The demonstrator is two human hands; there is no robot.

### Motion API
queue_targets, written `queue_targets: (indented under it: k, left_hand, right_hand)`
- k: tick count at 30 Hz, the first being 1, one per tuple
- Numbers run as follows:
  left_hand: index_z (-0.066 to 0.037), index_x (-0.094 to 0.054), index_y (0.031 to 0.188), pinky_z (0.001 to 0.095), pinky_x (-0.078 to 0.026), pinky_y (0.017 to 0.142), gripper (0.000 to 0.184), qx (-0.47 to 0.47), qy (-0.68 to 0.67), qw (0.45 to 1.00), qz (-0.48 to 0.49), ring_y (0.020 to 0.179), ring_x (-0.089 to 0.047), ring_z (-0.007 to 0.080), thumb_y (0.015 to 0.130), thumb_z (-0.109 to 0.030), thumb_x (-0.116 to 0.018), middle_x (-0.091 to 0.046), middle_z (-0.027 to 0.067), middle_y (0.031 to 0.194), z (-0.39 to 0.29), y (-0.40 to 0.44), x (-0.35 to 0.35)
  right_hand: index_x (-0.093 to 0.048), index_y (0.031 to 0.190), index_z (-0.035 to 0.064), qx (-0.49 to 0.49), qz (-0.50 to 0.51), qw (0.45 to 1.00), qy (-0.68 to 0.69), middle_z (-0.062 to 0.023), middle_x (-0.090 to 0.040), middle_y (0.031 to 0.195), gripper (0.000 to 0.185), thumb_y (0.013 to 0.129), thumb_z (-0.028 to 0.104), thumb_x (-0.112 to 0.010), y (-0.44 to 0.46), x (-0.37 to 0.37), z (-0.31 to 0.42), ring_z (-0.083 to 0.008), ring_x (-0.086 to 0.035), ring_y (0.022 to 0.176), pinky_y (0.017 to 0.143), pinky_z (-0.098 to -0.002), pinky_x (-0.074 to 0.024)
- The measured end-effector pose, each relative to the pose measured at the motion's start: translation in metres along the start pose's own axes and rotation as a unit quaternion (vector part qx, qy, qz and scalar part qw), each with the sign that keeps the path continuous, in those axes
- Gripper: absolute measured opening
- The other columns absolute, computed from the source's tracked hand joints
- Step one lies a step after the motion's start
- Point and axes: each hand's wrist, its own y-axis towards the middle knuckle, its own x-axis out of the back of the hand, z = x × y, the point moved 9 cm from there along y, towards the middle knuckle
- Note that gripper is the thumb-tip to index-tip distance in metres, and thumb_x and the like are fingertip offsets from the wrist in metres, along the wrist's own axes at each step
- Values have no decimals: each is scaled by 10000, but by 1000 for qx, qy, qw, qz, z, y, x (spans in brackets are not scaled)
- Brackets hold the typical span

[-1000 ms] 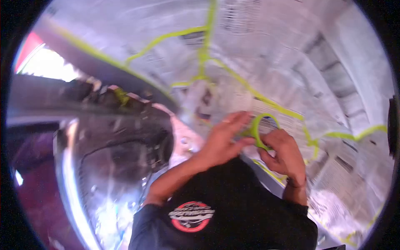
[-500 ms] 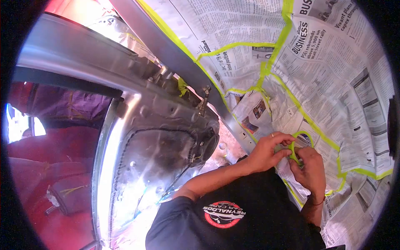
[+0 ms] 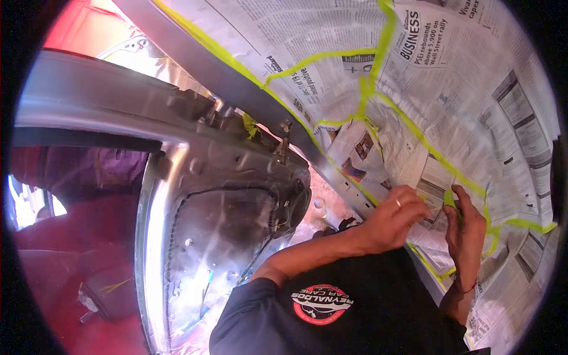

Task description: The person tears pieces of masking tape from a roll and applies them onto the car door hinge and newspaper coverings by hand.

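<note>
My right hand (image 3: 464, 228) grips a roll of yellow-green masking tape (image 3: 451, 198), seen almost edge-on, between thumb and fingers. A little to its left, my left hand (image 3: 396, 220) has its fingers curled together and slightly blurred. Whatever they pinch is hidden; a faint pale line shows between the hands. Both hands are in front of newspaper sheets (image 3: 455, 118) that cover the car body. Strips of the same yellow-green tape (image 3: 435, 152) run along the sheets' seams and edges.
On the left stands an open car door (image 3: 231, 219) with its bare inner panel showing. A grey metal door-frame edge (image 3: 236, 74) runs diagonally beside the newspaper. Red surfaces (image 3: 65, 236) show through the window opening. A black shirt (image 3: 355, 307) fills the bottom.
My hands have moved apart, the right one shifting right with the tape roll. The roll has turned from ring-side to edge-on. My left hand has come off it.
</note>
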Motion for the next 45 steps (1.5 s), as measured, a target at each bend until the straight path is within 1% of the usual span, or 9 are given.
queue_targets:
  k: [6, 13, 15, 19, 25, 33, 39, 43, 45]
  left_hand:
    - [-22, -568, 1061, 389, -457, 816, 293, 168, -106, 980, 21, 880, -569, 322, 783, 34, -641, -574, 139, 924, 29, 7, -9]
    - [-15, -563, 1095, 390, -469, 800, 274, -25, 10, 992, 120, 880, -585, 311, 835, -36, -644, -591, 154, 965, -15, 4, -35]
    - [-9, -561, 1130, 408, -463, 881, 323, 169, -104, 972, 125, 987, -583, 344, 836, -86, -671, -589, 171, 1052, 16, 3, -30]
    - [-11, -550, 1194, 403, -448, 950, 426, 220, -123, 967, -41, 1081, -570, 345, 822, -146, -707, -569, 188, 1166, 48, 0, 11]
    - [-45, -570, 1235, 408, -483, 907, 463, 30, -43, 983, 177, 1058, -601, 329, 801, -131, -711, -606, 170, 1190, -1, -3, -39]
    - [-73, -690, 942, 361, -529, 677, 210, -10, 122, 987, 104, 735, -661, 257, 733, -71, -714, -691, 71, 839, -5, -3, -20]
    - [-75, -677, 905, 376, -525, 705, 195, -56, 133, 987, 68, 706, -637, 238, 718, -55, -727, -672, 45, 814, -20, 2, -21]
    - [-57, -674, 943, 381, -517, 801, 180, -53, 88, 994, 32, 825, -648, 241, 770, -86, -715, -677, 77, 934, -18, -6, -2]
    - [-48, -674, 985, 370, -503, 869, 183, -20, 43, 998, 46, 921, -656, 243, 811, -99, -700, -681, 93, 1010, -3, -13, 12]
  right_hand:
    - [-634, 885, 19, 65, 17, 996, 50, -166, -605, 780, 93, 797, 43, -653, -21, 9, 2, -356, -588, 725, 660, -408, -465]
    - [-611, 937, 29, 43, -103, 991, -75, -160, -622, 851, 141, 801, 15, -644, -24, 22, -13, -353, -588, 780, 687, -422, -463]
    - [-612, 936, 28, 49, -101, 990, -84, -157, -624, 854, 140, 801, 18, -647, -26, 25, -13, -354, -590, 787, 688, -422, -464]
    - [-614, 929, 30, 31, -92, 989, -112, -144, -621, 836, 157, 777, 19, -652, -34, 30, -15, -344, -592, 785, 684, -420, -467]
    - [-620, 934, 55, 172, -11, 976, -135, -105, -614, 826, 198, 738, 32, -642, -30, -2, 34, -295, -568, 736, 650, -413, -444]
    - [-610, 925, 57, 188, -11, 979, -75, -92, -605, 836, 191, 742, 50, -667, -26, -12, 39, -294, -555, 732, 633, -404, -432]
    - [-612, 924, 35, 154, -36, 983, -98, -119, -620, 828, 110, 818, 34, -641, -24, -16, 18, -327, -567, 744, 658, -410, -456]
    - [-612, 1085, 25, -114, -305, 943, -73, -186, -644, 900, 191, 925, 107, -547, -25, 57, -74, -356, -622, 709, 649, -438, -497]
    - [-569, 1219, 64, -58, -277, 951, -124, -179, -643, 869, 311, 910, 99, -566, -22, 56, -79, -338, -617, 715, 657, -420, -494]
